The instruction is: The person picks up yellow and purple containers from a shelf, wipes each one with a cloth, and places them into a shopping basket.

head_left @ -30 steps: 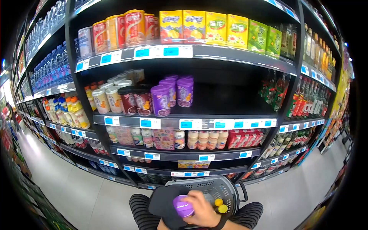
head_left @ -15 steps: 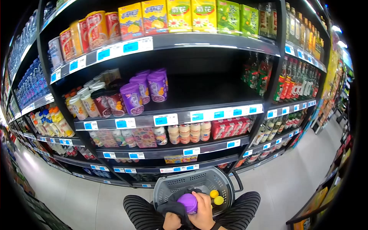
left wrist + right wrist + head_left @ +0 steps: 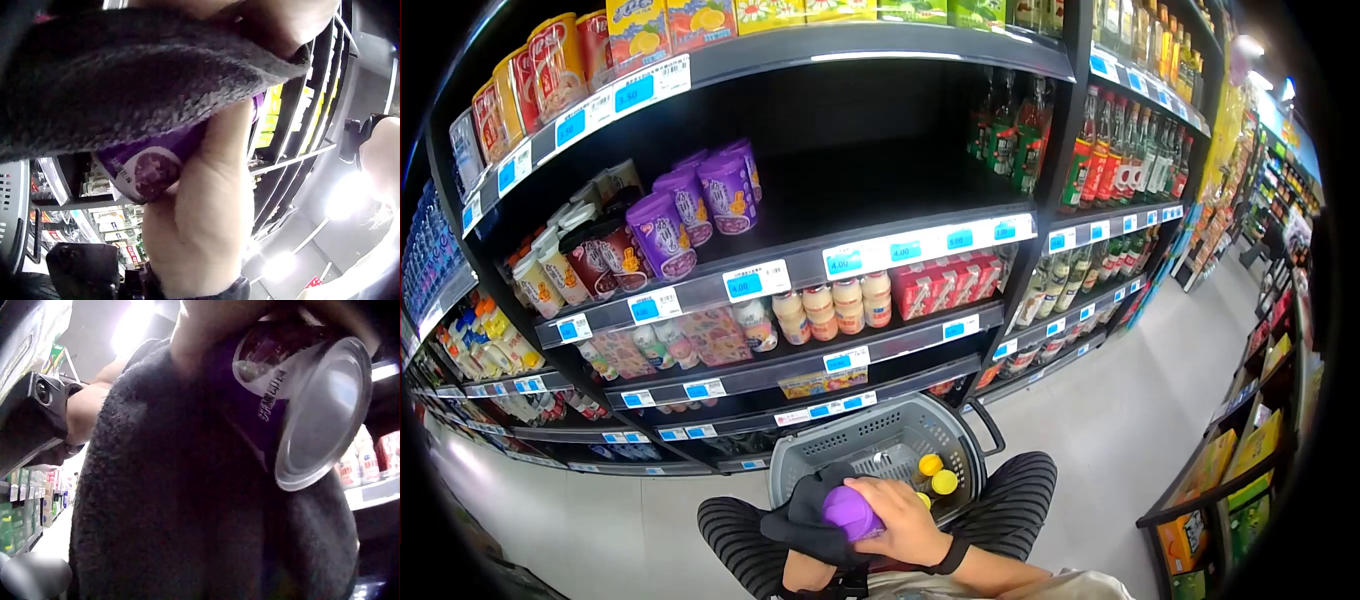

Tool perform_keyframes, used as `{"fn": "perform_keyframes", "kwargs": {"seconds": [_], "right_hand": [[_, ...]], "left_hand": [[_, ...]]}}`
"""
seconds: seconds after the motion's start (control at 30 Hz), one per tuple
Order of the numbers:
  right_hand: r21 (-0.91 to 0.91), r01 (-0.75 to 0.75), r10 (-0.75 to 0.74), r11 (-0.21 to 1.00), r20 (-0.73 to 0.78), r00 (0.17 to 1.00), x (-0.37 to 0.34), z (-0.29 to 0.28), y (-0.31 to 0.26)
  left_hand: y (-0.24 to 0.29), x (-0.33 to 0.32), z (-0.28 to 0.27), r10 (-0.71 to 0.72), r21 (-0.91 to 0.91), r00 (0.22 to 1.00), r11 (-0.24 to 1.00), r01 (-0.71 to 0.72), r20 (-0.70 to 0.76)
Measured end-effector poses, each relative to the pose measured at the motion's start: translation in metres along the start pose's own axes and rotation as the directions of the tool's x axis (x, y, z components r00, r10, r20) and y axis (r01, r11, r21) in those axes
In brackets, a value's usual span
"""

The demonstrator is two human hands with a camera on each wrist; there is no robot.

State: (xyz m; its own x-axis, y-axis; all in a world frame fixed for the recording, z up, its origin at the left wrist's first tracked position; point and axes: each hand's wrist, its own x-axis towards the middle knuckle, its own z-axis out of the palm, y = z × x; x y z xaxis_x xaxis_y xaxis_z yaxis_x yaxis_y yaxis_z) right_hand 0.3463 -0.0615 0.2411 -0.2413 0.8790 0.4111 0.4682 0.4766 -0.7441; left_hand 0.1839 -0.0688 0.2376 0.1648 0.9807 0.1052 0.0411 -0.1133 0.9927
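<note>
A purple can (image 3: 850,513) with a printed label sits in my right hand (image 3: 906,524), whose fingers and thumb wrap its side. Its silvery metal end (image 3: 328,419) shows in the right wrist view. A dark grey fleecy cloth (image 3: 808,520) lies against the can, bunched in my left hand (image 3: 805,571). The cloth hides most of that hand's fingers. In the left wrist view the cloth covers the upper part of the can. Both hands are low over the near side of a grey shopping basket (image 3: 800,455).
Several yellow-capped containers (image 3: 943,482) stand in the basket, between the person's striped-trousered knees (image 3: 1022,500). Ahead, a shelf holds similar purple cans (image 3: 728,190), brown cans (image 3: 590,262) and small yogurt-drink bottles (image 3: 820,310). A low display rack (image 3: 1200,510) stands at the right.
The head view has turned right, so the shelves shift left. The cloth, first spread over the lap and basket, is now bunched against the can in my right hand.
</note>
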Motion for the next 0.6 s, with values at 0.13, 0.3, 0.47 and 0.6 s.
{"fn": "perform_keyframes", "kwargs": {"seconds": [0.13, 0.3, 0.47, 0.6], "right_hand": [[-0.022, 0.176, -0.173, 0.984, 0.111, 0.979, -0.002, -0.002, 0.001], [-0.028, 0.176, -0.166, 0.984, 0.226, 0.960, -0.009, 0.003, 0.000], [-0.016, 0.159, -0.154, 0.987, 0.165, 0.974, -0.011, 0.006, -0.004], [0.071, 0.082, -0.081, 0.994, -0.015, 0.997, -0.011, 0.005, -0.008]], "left_hand": [[0.008, 0.004, -0.002, 0.034, 0.012, 0.999, 0.999, -0.035, 0.041], [0.008, 0.004, -0.003, 0.118, 0.017, 0.989, 0.993, -0.120, 0.088], [0.011, 0.002, 0.005, 0.092, -0.050, 0.996, 0.995, -0.092, 0.001], [0.025, 0.000, 0.000, 0.012, -0.061, 0.998, 0.998, -0.008, 0.066]]}}
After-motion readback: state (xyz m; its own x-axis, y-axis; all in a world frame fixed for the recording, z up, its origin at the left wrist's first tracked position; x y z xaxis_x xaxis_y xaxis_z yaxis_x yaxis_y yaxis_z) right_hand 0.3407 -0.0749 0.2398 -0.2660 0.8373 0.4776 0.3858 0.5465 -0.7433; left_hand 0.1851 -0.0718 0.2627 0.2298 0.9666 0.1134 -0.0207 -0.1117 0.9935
